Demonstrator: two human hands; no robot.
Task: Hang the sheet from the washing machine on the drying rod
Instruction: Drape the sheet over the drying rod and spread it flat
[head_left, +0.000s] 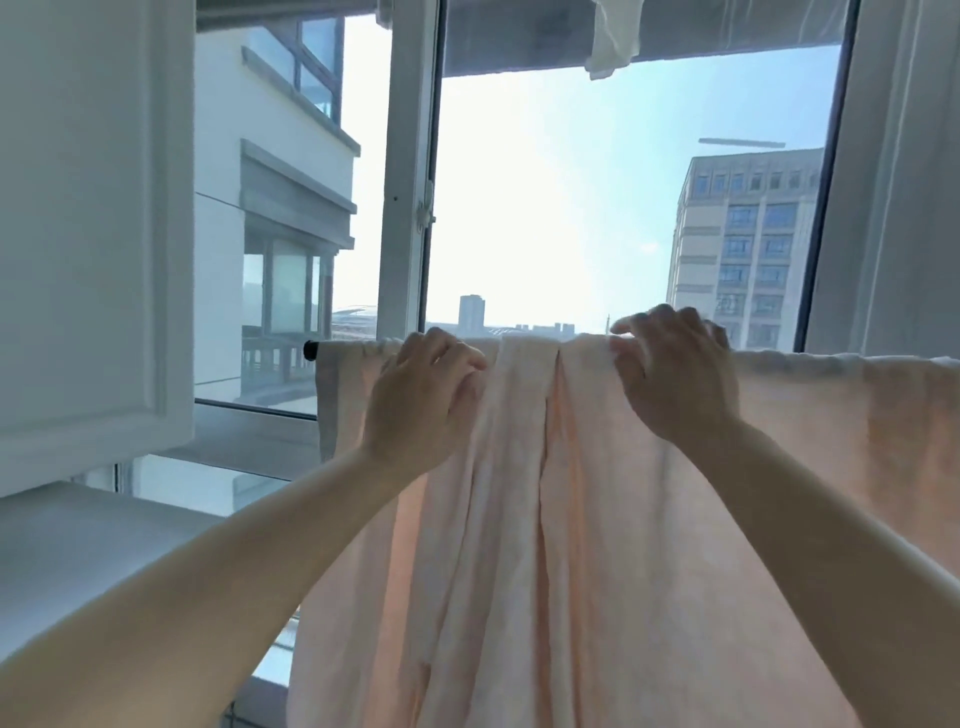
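two bare forearms reach up and forward. the left hand (423, 387) pinches a fold of the pale peach cotton sheet (571, 519); the right hand (675, 371) curls over its top edge, gripping. the sheet drapes over the thin horizontal drying rod (337, 347), running nine to three o'clock, hanging toward six between and below both hands.

Two hands (423, 395), one sheet (571, 519), one drying rod (311, 349).

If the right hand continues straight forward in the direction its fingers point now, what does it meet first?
The right hand already touches the sheet on the drying rod. Beyond, the way looks free: probably open air through the window, though depth is unclear.
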